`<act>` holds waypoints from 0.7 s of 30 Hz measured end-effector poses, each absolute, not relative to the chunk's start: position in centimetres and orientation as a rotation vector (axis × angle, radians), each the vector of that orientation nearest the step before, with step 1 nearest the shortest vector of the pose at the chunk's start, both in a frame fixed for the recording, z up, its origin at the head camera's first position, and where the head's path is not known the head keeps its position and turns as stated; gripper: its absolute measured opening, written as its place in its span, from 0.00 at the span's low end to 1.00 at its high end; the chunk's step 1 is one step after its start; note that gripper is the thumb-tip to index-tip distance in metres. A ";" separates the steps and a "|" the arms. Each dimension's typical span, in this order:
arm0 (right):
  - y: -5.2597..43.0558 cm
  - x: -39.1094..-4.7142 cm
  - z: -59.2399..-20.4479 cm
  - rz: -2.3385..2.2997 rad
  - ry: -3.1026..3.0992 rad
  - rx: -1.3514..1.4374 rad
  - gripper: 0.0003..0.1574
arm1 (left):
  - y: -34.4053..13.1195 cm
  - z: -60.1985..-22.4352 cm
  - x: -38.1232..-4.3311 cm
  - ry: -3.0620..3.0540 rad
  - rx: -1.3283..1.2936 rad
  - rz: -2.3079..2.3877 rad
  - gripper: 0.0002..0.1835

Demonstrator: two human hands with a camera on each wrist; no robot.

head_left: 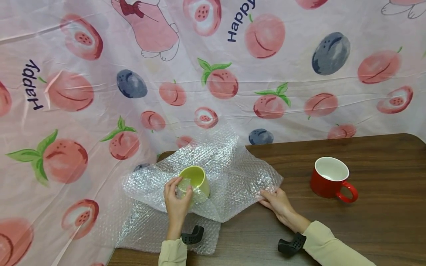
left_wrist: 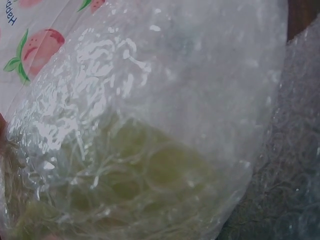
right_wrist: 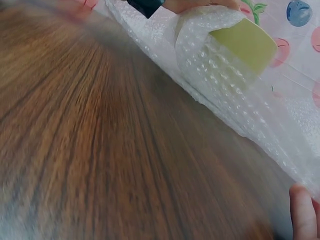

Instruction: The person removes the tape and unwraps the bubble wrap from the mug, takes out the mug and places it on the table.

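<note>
A yellow-green cup [head_left: 204, 186] stands tilted on a sheet of bubble wrap [head_left: 229, 162], with one flap folded over its near side and into its mouth. My left hand [head_left: 177, 207] grips the cup through that flap, fingers and thumb at the rim. In the left wrist view the bubble wrap [left_wrist: 165, 65] fills most of the picture, the cup's colour showing through. My right hand [head_left: 280, 205] pinches the sheet's right edge between thumb and fingers. The right wrist view shows the cup's bare side [right_wrist: 252, 45] above the wrap and a fingertip [right_wrist: 301, 205] at the sheet's edge.
A red mug [head_left: 324, 184] with a white inside stands on the right of the brown wooden table [head_left: 382, 229]. More bubble wrap [head_left: 149, 229] lies near the front left. A fruit-patterned cloth [head_left: 293, 81] hangs behind and at the left.
</note>
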State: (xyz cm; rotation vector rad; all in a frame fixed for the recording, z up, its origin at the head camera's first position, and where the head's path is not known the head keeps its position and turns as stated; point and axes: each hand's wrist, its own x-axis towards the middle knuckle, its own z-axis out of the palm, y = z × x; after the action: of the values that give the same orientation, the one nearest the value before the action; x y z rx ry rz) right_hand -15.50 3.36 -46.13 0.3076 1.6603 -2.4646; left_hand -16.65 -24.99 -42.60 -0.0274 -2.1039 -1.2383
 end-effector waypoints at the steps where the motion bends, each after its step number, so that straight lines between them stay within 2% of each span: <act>1: 3.4 -15.5 -46.1 -2.457 1.670 0.294 0.16 | -25.0 -42.6 -16.6 -2.103 -0.028 -1.238 0.20; 10: 4.1 -15.5 -46.5 -2.358 1.830 0.190 0.25 | -25.1 -42.8 -16.6 -2.092 -0.052 -1.240 0.20; 21: 4.9 -15.3 -46.4 -2.275 2.003 0.152 0.22 | -25.2 -42.9 -16.7 -2.086 -0.063 -1.242 0.20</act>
State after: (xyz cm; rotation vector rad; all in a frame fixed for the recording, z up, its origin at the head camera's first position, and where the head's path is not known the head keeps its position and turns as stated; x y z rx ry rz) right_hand -15.28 4.95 -46.39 0.1516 2.0034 -2.2754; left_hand -16.73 -25.19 -42.88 -0.0633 -2.0865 -1.2417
